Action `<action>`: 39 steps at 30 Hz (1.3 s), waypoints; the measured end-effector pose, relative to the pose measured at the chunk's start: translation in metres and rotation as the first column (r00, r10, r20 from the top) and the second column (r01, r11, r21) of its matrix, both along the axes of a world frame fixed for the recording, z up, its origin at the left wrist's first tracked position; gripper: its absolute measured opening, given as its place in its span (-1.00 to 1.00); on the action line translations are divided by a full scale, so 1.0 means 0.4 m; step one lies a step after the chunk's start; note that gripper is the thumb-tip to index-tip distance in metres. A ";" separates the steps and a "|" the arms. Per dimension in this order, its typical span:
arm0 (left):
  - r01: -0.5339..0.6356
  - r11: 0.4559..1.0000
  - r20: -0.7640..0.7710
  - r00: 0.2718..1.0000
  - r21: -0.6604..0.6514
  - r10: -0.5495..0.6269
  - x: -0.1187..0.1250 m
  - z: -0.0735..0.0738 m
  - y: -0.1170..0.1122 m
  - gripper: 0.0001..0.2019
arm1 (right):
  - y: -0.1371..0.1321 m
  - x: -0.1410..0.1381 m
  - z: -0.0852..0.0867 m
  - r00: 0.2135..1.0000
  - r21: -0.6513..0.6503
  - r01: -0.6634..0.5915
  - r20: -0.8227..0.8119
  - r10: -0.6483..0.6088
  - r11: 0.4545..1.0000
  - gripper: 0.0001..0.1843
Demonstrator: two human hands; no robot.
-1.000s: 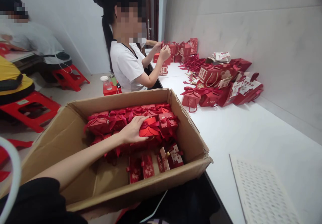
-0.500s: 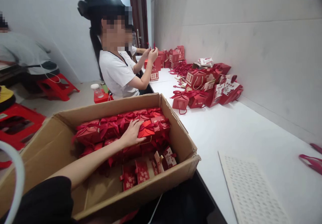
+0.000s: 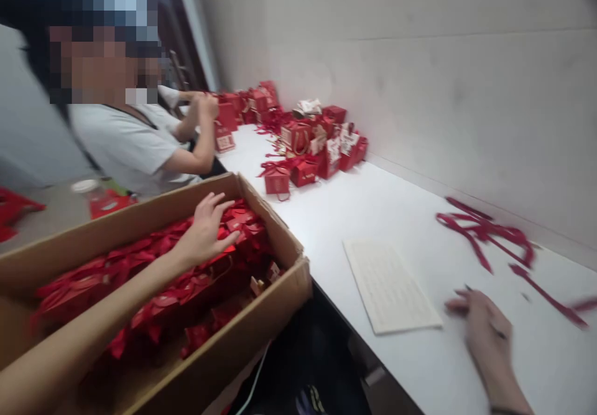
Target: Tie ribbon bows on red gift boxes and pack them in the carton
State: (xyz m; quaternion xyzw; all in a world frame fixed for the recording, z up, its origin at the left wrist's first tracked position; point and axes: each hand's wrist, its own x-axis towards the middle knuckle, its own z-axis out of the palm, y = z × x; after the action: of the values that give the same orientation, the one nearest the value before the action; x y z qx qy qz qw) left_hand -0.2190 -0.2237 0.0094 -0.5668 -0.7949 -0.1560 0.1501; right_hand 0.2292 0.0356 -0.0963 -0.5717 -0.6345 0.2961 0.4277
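My left hand (image 3: 205, 231) is over the cardboard box (image 3: 298, 265), fingers spread and empty, just above the rows of red gift boxes (image 3: 242, 216) tied with ribbon bows. Some of the gift boxes stand lower, near the box's front wall. On the white table, my right hand (image 3: 487, 325) is closed around a thin dark stick that looks like a pen (image 3: 500, 334); blur hides most of it. A pale sheet with rows of marks (image 3: 392, 287) lies just left of that hand.
Loose dark red ribbons (image 3: 489, 231) lie on the table (image 3: 326, 216) by the wall. Farther back is a pile of red gift boxes and tags (image 3: 321, 144). A co-worker (image 3: 135, 147) sits at the left, handling a red box (image 3: 226, 119).
My left hand has let go of the bright red gift box and lifted, fingers spreading. The view has swung right, bringing my right hand and more ribbon into sight.
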 end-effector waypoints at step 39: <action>0.568 0.508 0.319 0.808 -0.648 -0.495 0.494 -0.134 0.554 -0.31 | -0.120 -0.093 0.017 0.864 -0.106 -0.480 -0.232 0.448 0.871 -0.62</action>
State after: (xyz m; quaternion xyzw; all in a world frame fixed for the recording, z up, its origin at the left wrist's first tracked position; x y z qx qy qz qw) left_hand -0.0214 -0.0020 -0.0442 -0.7864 -0.5833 0.1025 -0.1755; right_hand 0.1920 -0.0125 -0.0894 -0.4015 -0.6816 0.4962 0.3579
